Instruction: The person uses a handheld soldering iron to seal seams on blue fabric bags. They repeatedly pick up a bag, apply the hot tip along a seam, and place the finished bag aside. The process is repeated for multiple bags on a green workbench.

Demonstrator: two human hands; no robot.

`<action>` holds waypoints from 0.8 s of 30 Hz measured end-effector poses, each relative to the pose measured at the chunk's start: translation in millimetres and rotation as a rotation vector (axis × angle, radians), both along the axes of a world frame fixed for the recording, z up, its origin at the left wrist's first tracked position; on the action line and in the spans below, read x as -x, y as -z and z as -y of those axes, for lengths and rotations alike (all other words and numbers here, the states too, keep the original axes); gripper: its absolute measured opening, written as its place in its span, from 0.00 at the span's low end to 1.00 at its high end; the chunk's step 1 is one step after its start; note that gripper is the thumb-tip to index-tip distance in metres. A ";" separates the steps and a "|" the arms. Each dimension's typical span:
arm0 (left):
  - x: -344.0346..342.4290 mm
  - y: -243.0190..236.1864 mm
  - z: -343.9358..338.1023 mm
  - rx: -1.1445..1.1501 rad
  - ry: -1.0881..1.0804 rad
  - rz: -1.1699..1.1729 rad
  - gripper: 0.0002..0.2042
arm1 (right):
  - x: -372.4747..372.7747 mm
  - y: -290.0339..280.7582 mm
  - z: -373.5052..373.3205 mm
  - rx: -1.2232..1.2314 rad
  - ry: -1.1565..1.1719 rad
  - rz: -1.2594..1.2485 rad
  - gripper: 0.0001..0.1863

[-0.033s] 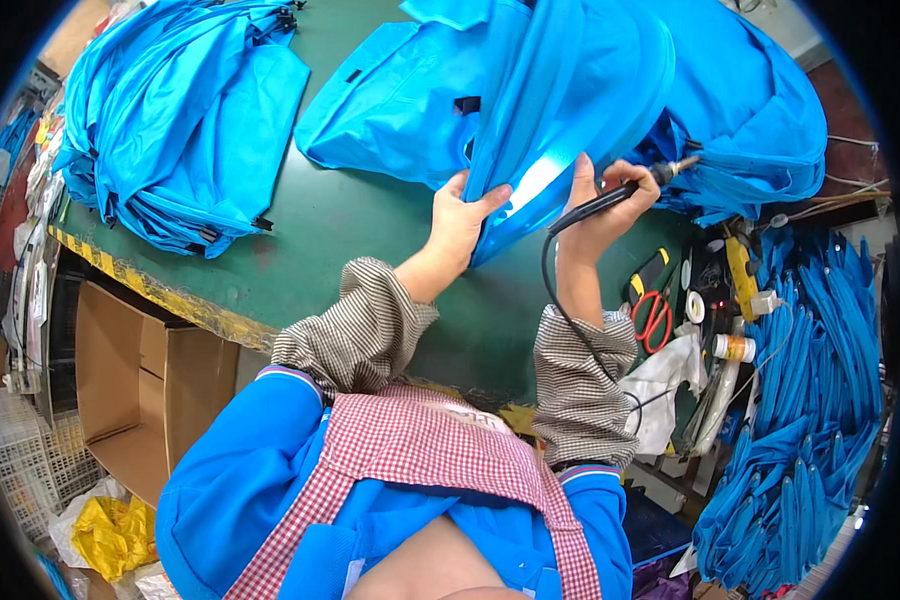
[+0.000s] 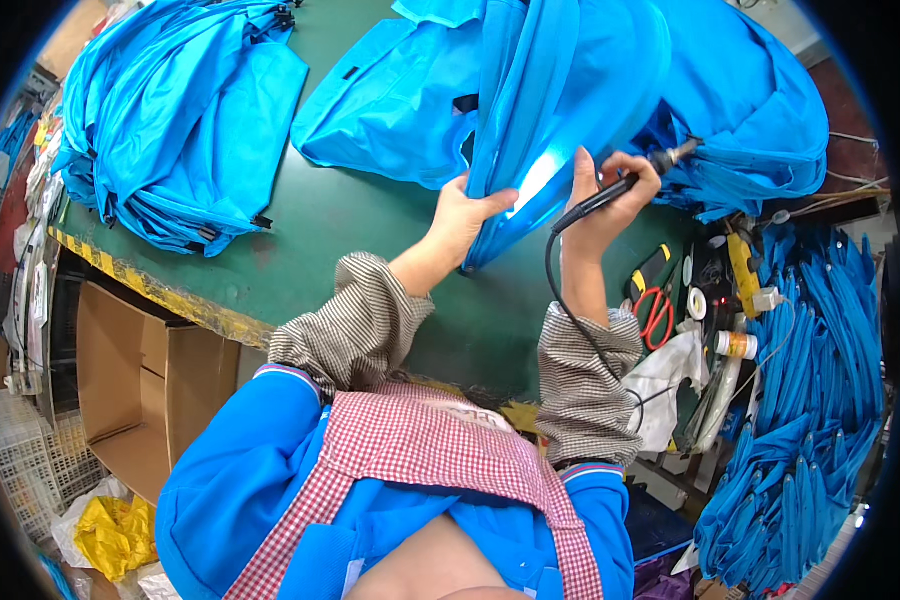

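A large piece of bright blue fabric [image 2: 540, 110] with long folded edges lies across the green table in front of me. My left hand [image 2: 460, 222] pinches its near folded edge between thumb and fingers. In my right hand [image 2: 602, 205] is a soldering iron [image 2: 610, 198] with a black handle, its metal tip pointing up and right, before more blue fabric. Its black cord hangs down past my right sleeve. The right thumb sticks up beside the fabric; whether it touches is unclear. A bright glare lies on the fabric between my hands.
Another blue fabric heap [image 2: 180, 120] lies at the left of the green table [image 2: 340, 250]. Right of my forearm are red-handled scissors [image 2: 655, 318], a yellow-black cutter [image 2: 650, 272] and a white rag [image 2: 667, 385]. Blue pieces [image 2: 810, 380] hang at far right; a cardboard box [image 2: 130, 380] stands lower left.
The soldering iron's tip has risen slightly, and my right hand has shifted a little to the right. My left hand keeps its pinch on the fabric.
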State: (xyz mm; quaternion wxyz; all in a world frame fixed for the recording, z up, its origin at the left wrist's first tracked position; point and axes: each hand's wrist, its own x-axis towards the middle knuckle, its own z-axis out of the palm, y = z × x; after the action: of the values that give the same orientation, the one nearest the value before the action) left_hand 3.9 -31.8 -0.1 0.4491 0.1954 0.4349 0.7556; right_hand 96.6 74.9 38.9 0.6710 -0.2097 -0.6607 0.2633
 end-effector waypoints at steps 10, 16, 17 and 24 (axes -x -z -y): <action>-2.5 2.7 -13.4 0.036 0.078 -0.030 0.20 | 4.9 -7.0 0.4 0.045 -0.081 0.111 0.22; -1.9 9.8 -13.8 0.048 0.082 -0.197 0.20 | 2.6 -4.2 -2.7 0.009 0.032 0.175 0.17; -5.3 11.1 -15.4 0.024 0.043 -0.151 0.20 | -0.1 -4.0 -1.5 -0.019 0.039 0.193 0.17; 1.9 14.8 -8.0 -0.009 0.023 -0.121 0.20 | -65.8 -0.7 72.4 -0.179 0.078 0.202 0.17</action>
State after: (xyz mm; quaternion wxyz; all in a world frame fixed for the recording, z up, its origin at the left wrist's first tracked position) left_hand 2.1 -23.8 -14.9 0.4299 0.2478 0.4554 0.7392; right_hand 162.5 2.5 39.5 0.6269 -0.1999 -0.7370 0.1546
